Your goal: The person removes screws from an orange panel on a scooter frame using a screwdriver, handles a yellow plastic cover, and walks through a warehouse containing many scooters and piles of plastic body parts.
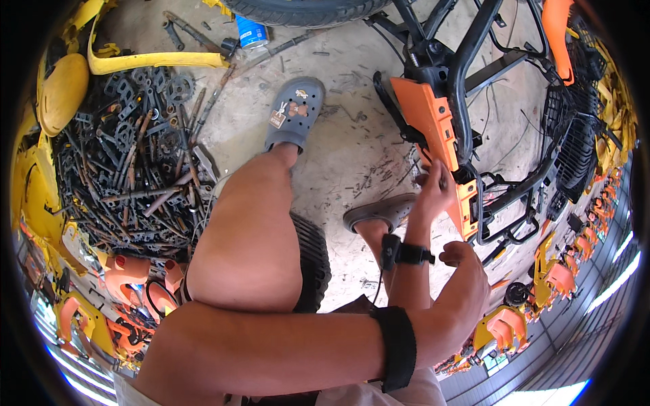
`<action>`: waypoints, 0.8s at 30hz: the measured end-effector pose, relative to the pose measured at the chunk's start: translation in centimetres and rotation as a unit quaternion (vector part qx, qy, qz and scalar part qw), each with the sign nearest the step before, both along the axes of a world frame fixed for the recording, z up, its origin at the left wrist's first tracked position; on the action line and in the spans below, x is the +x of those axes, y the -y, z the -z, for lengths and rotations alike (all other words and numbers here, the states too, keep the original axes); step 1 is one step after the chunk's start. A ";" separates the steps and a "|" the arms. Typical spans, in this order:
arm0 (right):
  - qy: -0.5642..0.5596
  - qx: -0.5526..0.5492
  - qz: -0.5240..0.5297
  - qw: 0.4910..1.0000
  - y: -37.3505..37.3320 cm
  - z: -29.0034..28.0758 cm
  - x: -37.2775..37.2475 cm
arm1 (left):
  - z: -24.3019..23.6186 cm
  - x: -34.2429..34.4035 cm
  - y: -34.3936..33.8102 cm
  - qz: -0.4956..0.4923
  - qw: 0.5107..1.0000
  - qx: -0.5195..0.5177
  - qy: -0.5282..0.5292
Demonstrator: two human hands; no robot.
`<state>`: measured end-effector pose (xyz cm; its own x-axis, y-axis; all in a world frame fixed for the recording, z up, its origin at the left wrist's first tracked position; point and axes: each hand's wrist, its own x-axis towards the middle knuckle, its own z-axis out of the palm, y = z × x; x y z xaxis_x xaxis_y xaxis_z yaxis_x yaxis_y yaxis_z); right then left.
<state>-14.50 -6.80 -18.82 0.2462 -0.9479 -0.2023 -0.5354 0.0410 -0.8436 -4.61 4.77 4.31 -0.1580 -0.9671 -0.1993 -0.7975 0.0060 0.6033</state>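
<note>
A long orange plastic panel [437, 125] lies along a black tubular metal frame [462, 78] on my right. My right hand [435, 195] is at the middle of the panel, its fingers bent against the edge and covering part of it. Crossing over from the left, my left arm brings my left hand [467, 277] just below the panel's lower end [466, 220]. The fingers of that hand are curled in; whatever they hold, if anything, is hidden. Black straps circle both wrists, and a small device sits on the right one.
A heap of rusty rods and dark metal parts [128, 149] covers the floor at left, beside yellow panels [64, 95]. A tyre [308, 10] and a blue can [251, 32] are at the far side. Orange and yellow parts [501, 328] lie at right. My shoed feet stand between.
</note>
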 end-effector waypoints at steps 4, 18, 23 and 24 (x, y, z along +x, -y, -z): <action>0.032 0.098 -0.027 0.994 -0.5 4.5 5.7 | 1.1 1.6 -1.7 -0.001 1.000 0.003 -0.010; -0.038 0.042 0.059 0.997 -3.7 13.7 -5.3 | 2.5 3.2 -3.1 0.006 1.000 0.015 -0.022; 0.234 0.345 0.193 0.888 -2.7 9.3 -5.0 | 1.7 1.5 -1.6 0.012 1.000 0.001 -0.006; 0.306 0.402 0.211 0.837 -2.0 8.5 -4.3 | 1.5 1.1 -1.2 0.015 1.000 -0.003 -0.001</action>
<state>-18.76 -4.75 -27.31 0.2143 -0.5951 -0.7746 0.1917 0.8032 -0.5640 -3.53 5.93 2.81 -0.1863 -0.9635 -0.1923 -0.7961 0.0333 0.6043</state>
